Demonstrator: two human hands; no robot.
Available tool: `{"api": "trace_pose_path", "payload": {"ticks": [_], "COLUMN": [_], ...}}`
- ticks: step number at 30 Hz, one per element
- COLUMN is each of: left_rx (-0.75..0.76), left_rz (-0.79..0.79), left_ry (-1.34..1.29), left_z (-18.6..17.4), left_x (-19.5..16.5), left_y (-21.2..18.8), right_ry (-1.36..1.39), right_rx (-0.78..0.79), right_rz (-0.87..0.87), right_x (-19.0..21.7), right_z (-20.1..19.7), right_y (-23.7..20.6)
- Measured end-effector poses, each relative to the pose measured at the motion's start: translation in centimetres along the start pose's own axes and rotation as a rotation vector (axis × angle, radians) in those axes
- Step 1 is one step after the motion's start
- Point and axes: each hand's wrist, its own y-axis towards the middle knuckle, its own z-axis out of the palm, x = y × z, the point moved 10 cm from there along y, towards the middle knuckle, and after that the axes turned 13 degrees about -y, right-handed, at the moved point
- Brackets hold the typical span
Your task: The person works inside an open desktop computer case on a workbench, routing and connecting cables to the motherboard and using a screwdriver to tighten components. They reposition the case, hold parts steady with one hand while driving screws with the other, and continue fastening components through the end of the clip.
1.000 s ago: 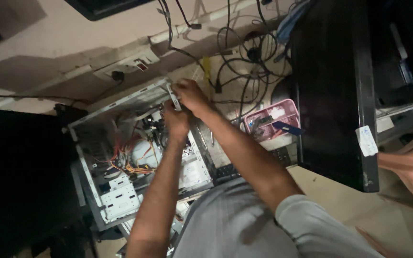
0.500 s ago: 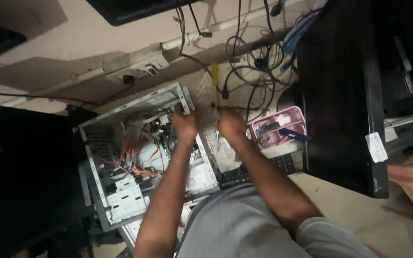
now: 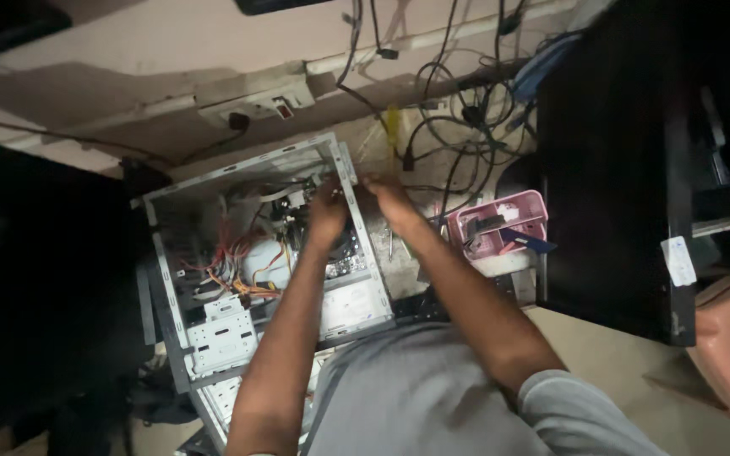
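Computer case [image 3: 268, 279], side open, lying on floor against wall. Left hand [image 3: 328, 213] inside near top edge, seemingly gripping a part. Right hand [image 3: 389, 196] pinching case's upper right rim. Step: fitting internals; next needs steady seating. Pink tray [image 3: 500, 221] beside.

Single view, head-worn camera, looking steeply down over wearer's own torso and forearms. Facing forward toward wall, seen along top edge with socket strip [image 3: 251, 105] and hanging cables [image 3: 458, 127]. Close range: open computer case [image 3: 247, 253] lying on floor, left of centre, filling much of frame. Left hand [image 3: 329, 211] and right hand [image 3: 386, 196] at case's upper right corner, near centre of frame. Pink basket [image 3: 500, 221] just right of case. Dark cabinet [image 3: 610, 169] cropped at right edge. No second view for overlap.
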Motion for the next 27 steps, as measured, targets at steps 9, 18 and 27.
{"api": "trace_pose_path", "payload": {"ticks": [9, 18, 27], "left_rx": [0.080, 0.201, 0.200], "left_rz": [-0.106, 0.023, 0.129], "left_ry": [0.883, 0.837, 0.660], "left_z": [-2.4, -3.6, -4.3], "left_x": [-2.0, -1.7, -1.5], "left_y": [0.9, 1.5, 1.8], "right_ry": [0.067, -0.050, -0.428], "right_rx": [-0.072, -0.213, -0.197], "right_rz": [0.040, 0.154, 0.084], "right_x": [0.6, -1.0, -2.9], "right_z": [2.5, 0.6, -0.2], "right_y": [-0.9, -3.5, -6.4]}}
